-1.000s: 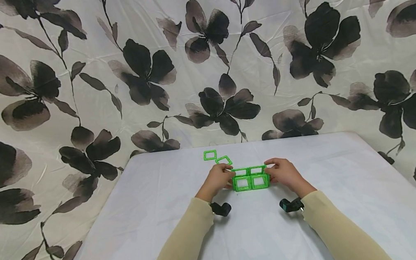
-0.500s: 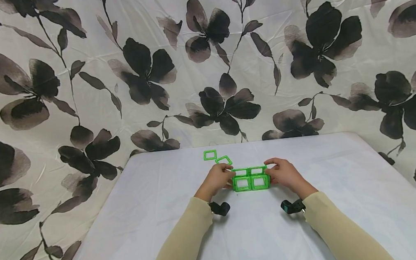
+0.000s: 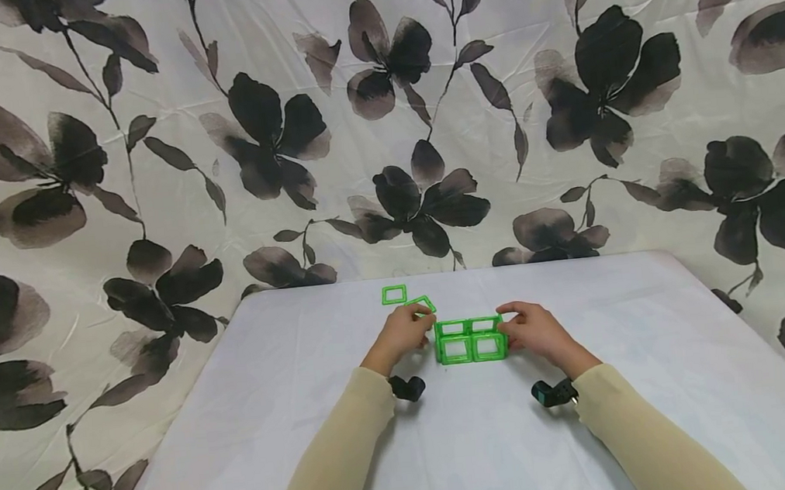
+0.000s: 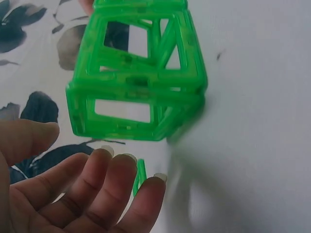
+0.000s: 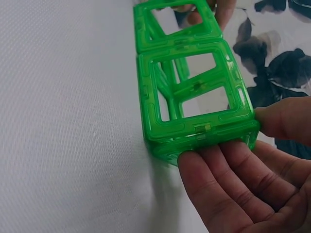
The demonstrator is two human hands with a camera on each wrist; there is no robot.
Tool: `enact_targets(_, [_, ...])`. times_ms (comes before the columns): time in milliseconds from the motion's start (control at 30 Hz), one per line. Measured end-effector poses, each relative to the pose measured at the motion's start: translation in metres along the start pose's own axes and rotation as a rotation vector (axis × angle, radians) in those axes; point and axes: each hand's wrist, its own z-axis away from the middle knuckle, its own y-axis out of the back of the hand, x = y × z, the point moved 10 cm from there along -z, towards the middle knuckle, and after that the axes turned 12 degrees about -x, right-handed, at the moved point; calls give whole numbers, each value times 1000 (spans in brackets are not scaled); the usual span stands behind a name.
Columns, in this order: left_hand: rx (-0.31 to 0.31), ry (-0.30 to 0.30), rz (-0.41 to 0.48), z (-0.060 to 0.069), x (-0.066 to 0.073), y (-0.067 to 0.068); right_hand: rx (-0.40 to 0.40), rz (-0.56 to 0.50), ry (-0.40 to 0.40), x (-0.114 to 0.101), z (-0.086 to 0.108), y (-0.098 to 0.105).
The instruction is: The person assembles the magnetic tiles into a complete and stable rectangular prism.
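Note:
A green block of joined see-through square frames (image 3: 472,348) stands on the white table between the two hands. My left hand (image 3: 400,334) is just left of it; in the left wrist view that hand (image 4: 92,194) has its fingers loosely bent and apart from the block (image 4: 141,82), holding nothing. The right hand (image 3: 539,333) is at the block's right end. In the right wrist view, the fingers of this hand (image 5: 248,179) lie against the end of the block (image 5: 197,87), with the thumb at its far corner.
A loose green square (image 3: 394,295) lies on the table (image 3: 592,445) behind the left hand. Beside it is a second green piece (image 3: 427,302), partly hidden by that hand's fingers. Flower-patterned cloth (image 3: 450,100) hangs behind the table.
My left hand has let go of the block's left end and moved slightly left, toward the loose pieces. The right hand has kept its place at the right end.

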Motion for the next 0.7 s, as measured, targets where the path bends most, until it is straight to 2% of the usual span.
enact_targets(200, [63, 13, -143, -9, -2, 14, -6, 1, 3, 1, 1, 1])
enact_targets(367, [109, 8, -242, -15, 3, 23, -14, -6, 7, 1, 0, 1])
enact_targets(500, [136, 19, -287, -21, 6, 29, -16, -20, 4, 2, 0, 1])
enact_targets(700, [127, 53, -307, -32, 7, 31, -17, -23, 4, 2, -1, 0])
